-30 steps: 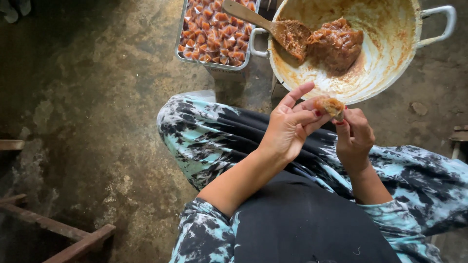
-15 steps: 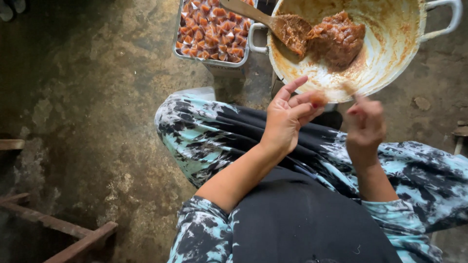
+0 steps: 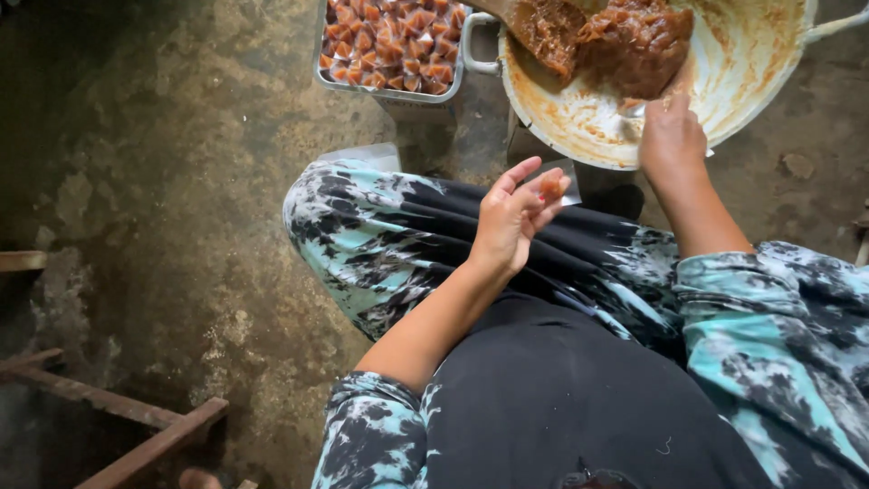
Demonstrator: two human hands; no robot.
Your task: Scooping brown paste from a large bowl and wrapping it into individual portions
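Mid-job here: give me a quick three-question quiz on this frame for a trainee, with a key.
1. True or false: the right hand is at the rim of the wide pan.
2. What does the left hand hold at its fingertips?
A. a small brown piece
B. a spoon
C. nothing
3. What fills the metal tray left of the pan?

Key:
1. True; it reaches toward the brown paste.
2. A.
3. Many small orange-brown wrapped pieces.
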